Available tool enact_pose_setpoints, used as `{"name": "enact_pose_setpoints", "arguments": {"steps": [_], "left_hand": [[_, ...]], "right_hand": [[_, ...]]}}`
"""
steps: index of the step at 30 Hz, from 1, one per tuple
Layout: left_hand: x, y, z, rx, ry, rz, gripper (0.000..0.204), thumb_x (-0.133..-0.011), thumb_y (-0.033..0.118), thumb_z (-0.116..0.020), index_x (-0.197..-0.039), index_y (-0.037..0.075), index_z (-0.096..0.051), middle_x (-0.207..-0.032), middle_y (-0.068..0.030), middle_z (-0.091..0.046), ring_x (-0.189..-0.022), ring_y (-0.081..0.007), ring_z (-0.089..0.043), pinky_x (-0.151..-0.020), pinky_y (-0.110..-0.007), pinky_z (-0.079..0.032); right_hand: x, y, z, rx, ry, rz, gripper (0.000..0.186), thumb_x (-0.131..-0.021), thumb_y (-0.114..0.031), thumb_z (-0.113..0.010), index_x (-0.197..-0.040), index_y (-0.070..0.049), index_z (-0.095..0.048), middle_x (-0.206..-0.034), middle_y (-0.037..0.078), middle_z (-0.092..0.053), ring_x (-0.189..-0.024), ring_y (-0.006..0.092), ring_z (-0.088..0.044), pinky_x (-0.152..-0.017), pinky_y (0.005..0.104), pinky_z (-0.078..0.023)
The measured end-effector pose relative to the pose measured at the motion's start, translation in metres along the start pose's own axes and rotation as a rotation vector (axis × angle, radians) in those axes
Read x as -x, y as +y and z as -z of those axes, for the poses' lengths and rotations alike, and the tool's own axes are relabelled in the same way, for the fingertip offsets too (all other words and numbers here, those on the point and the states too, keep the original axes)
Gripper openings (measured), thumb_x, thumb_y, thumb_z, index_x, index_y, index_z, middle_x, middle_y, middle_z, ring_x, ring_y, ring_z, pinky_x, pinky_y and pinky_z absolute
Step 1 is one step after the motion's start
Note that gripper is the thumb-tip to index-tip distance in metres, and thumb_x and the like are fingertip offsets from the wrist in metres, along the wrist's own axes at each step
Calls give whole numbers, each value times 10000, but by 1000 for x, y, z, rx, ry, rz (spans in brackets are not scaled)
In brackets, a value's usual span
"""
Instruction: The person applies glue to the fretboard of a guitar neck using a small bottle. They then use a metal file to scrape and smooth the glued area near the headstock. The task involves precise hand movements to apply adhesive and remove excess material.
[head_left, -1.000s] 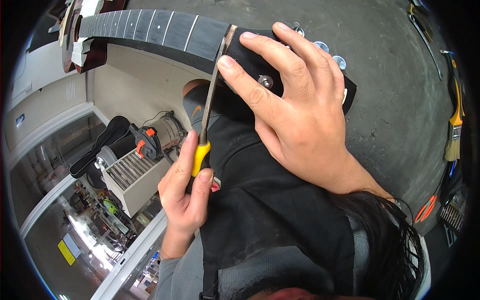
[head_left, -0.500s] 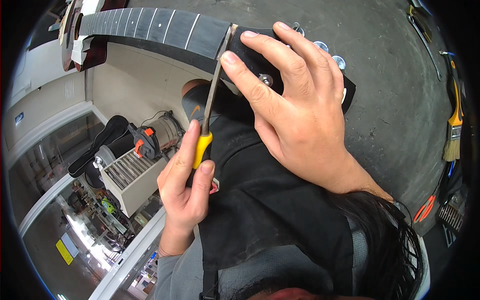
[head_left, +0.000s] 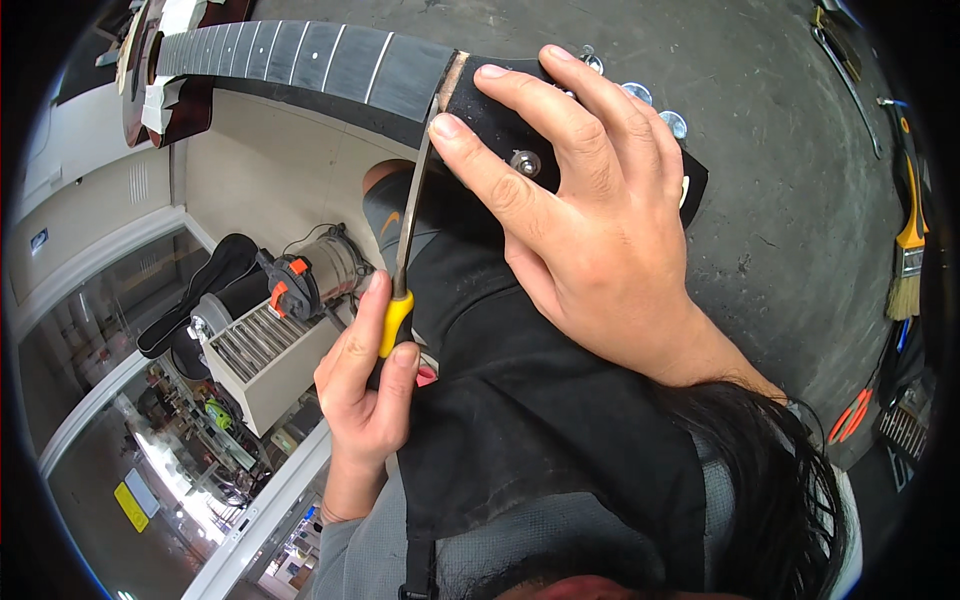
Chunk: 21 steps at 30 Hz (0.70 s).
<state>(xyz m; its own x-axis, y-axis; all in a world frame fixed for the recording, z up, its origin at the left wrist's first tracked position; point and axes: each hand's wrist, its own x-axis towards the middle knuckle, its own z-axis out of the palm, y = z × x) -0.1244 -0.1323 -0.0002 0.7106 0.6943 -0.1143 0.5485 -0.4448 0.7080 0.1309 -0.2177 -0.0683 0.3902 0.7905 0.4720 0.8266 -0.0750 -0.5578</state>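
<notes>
Nearest you, your black apron [head_left: 540,420] and long dark hair [head_left: 770,480] fill the lower part of the view. Just left of the apron, your left hand [head_left: 365,385] is closed around the yellow-and-black handle of a thin metal file [head_left: 408,230], forefinger stretched along the handle and thumb pressed on its near end. The blade runs up and away from that hand, and its far end sits at the pale nut [head_left: 450,82], where the fretboard meets the headstock.

Farther on and to the right, your right hand [head_left: 590,225] lies spread over the black guitar headstock [head_left: 500,120], fingers draped across its face and pressing it down, the forefinger tip just beside the blade. A silver bolt shows between your fingers, and round tuning pegs [head_left: 640,95] peek out beyond your fingertips.

The guitar neck [head_left: 300,55] stretches away to the far left, dark with thin fret lines and small dots, ending at the reddish-brown guitar body [head_left: 165,75] at the far left edge.

On the grey floor [head_left: 760,150] at the right edge lie a paintbrush [head_left: 908,250] with an orange handle and, nearer, orange-handled pliers [head_left: 850,415]. Left of your left hand, lower down, sits a white slatted unit [head_left: 260,350] with a round grey machine [head_left: 320,275] beside it.
</notes>
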Motion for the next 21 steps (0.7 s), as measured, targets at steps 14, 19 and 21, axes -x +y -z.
{"name": "enact_pose_setpoints", "arguments": {"steps": [14,19,21], "left_hand": [[0,16,9,41,-13,93,624,-1015,11,-715,-1617,-90,-587,-1224,-200,-817,-969,-178,-752,-950,-307,-576],[-4,14,12,34,-16,95,624,-1015,10,-715,-1619,-86,-589,-1210,-197,-816,-973,-187,-754,-952,-315,-579],[-4,12,13,24,-10,75,624,-1016,10,-715,-1619,-84,-589,-1195,-196,-815,-978,-191,-756,-955,-318,-580]], "right_hand": [[0,1,-1,13,5,10,744,-807,-61,-828,-1506,-306,-760,-1629,47,-598,-1546,371,-509,-1229,588,-384],[1,2,-2,9,14,18,740,-811,-68,-829,-1508,-306,-760,-1632,49,-595,-1548,372,-508,-1236,589,-379],[0,1,-1,7,10,11,736,-813,-70,-829,-1507,-305,-760,-1634,49,-594,-1549,371,-507,-1238,589,-377]]}}
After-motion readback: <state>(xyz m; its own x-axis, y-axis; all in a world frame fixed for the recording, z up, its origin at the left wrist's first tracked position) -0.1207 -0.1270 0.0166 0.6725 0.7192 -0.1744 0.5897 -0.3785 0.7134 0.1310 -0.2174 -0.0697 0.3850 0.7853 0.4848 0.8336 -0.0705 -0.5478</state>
